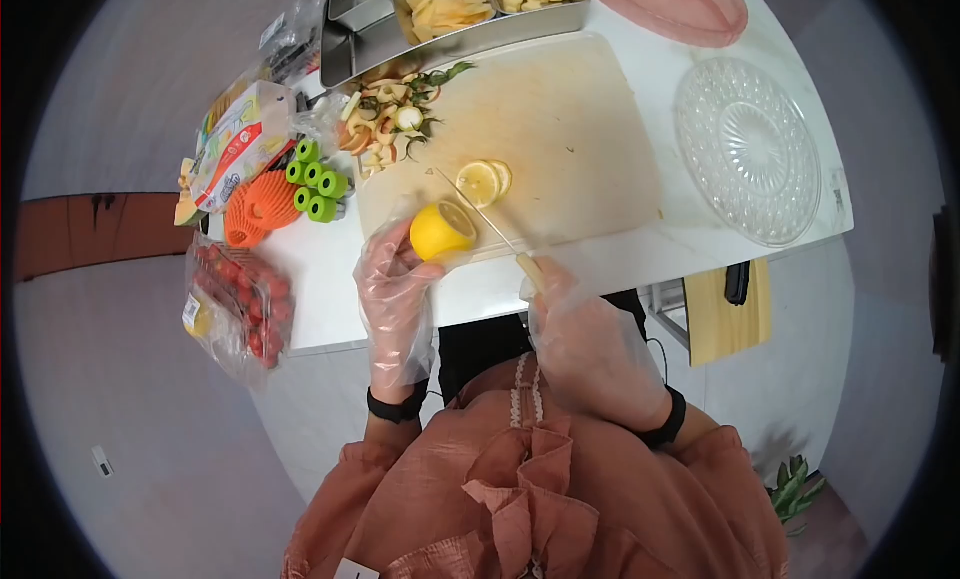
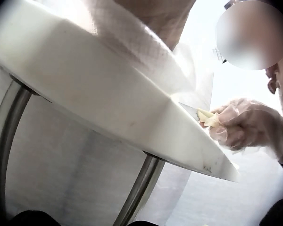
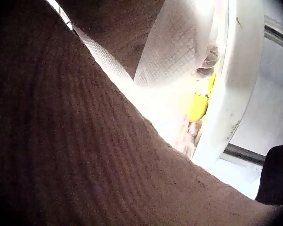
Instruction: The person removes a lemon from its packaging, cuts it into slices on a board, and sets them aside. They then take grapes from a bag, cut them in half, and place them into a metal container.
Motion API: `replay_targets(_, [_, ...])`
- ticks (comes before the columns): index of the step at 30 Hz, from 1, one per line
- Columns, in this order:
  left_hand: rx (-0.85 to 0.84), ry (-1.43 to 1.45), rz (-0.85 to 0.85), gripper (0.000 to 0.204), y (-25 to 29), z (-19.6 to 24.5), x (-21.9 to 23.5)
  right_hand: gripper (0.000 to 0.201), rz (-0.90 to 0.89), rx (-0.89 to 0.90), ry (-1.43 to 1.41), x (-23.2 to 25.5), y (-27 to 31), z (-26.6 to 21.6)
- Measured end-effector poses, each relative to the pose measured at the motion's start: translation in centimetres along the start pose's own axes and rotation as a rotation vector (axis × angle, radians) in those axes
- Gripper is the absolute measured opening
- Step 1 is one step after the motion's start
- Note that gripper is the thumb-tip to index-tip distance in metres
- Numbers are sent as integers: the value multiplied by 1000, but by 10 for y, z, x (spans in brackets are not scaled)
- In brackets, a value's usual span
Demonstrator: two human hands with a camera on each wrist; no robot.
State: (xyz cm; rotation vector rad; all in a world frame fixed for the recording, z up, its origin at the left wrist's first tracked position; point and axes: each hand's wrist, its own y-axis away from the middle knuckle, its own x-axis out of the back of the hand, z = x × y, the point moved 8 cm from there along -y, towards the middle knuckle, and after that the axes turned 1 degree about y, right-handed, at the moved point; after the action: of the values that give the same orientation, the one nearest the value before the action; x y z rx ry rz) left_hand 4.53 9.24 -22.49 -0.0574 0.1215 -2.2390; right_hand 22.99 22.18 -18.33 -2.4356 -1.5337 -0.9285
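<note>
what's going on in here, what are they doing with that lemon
The gloved left hand of a person holds a cut lemon by the near left part of a cutting board, while the gloved right hand grips a knife by its handle. In the head view, the blade runs between that lemon and the lemon slices lying on the board. Fruit scraps are heaped at the board's far left.

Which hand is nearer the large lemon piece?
Left. The left hand holds the lemon piece; the right hand, gripping the knife, is apart from it, to its right.
</note>
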Motion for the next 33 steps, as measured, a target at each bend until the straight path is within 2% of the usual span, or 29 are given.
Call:
replay_targets(2, [9, 0, -3, 63, 0, -2, 0, 34, 44, -37, 70, 3, -1, -3])
replay_targets(6, [-18, -13, -9, 61, 0, -3, 0, 33, 25, -38, 92, 3, -1, -6])
replay_targets(8, [-8, -5, 0, 61, 1, -5, 1, 31, 36, 47, 120, 1, -1, -9])
replay_targets(15, [-33, -85, -1, 59, 0, 3, -2, 28, 64, 33, 144, -3, -2, -4])
replay_targets(17, [-11, -74, 2, 58, 0, 1, -2, 28, 33, 42, 278, -6, -2, -4])
replay_targets(24, [-14, -56, 12, 59, 0, 1, -3, 26, 53, 59, 217, -3, -5, -4])
replay_targets(26, [-42, -131, -1, 60, -1, 0, -1, 26, 55, 75, 190, -2, -5, -6])
replay_targets(30, [-43, -113, -1, 61, 0, 1, -4, 25, 25, 47, 233, -6, -5, -5])
replay_targets(33, [-52, -125, 1, 64, 0, -2, -2, 26, 68, 90, 284, -4, -4, -8])
